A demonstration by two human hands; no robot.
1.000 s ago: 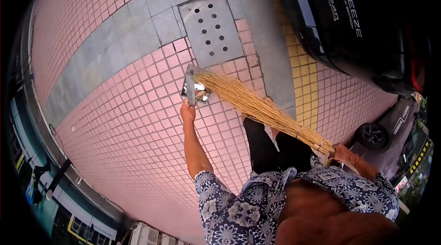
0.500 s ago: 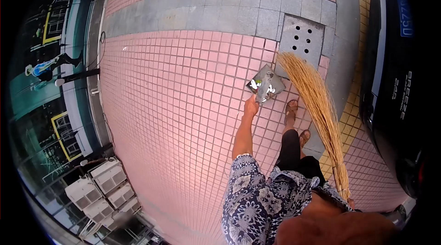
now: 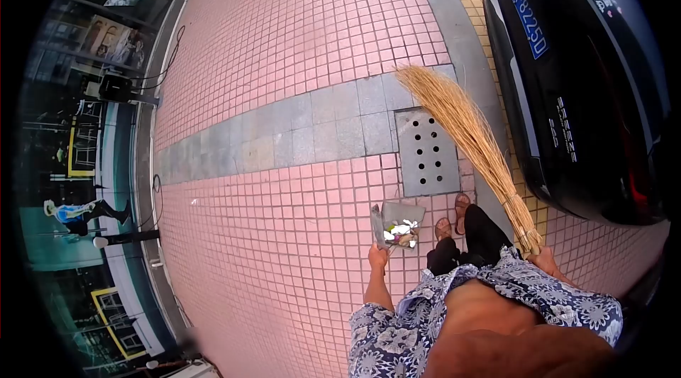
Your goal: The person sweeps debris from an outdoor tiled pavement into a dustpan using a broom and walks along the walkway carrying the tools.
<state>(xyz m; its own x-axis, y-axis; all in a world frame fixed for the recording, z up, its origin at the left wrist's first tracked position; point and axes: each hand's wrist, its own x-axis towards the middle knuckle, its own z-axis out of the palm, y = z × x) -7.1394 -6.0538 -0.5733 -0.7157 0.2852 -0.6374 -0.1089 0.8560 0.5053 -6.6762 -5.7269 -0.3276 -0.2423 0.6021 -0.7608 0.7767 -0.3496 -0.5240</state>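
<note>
My left hand (image 3: 378, 256) is closed around the edge of a grey metal dustpan (image 3: 406, 212), held in front of my left side. White scraps of litter (image 3: 406, 228), with a bit of green and some darker pieces, lie in the pan. My right hand (image 3: 544, 260) grips the bound end of a long straw broom (image 3: 477, 138), beside my right hip. Its bristles fan out forward and reach past a drain cover, near the grey paving band. My sandalled feet (image 3: 454, 220) stand between dustpan and broom.
A black car (image 3: 585, 130) is parked close on the right, past the grey kerb strip (image 3: 454, 30) and yellow tiles. A perforated drain cover (image 3: 418, 178) lies ahead. Pink tiles (image 3: 284, 236) spread to the left, up to a shopfront (image 3: 71, 250) with cables along its base.
I have moved forward, so the drain cover and car are nearer. The dustpan has turned, showing more of the litter. My right hand on the broom has come into clearer view.
</note>
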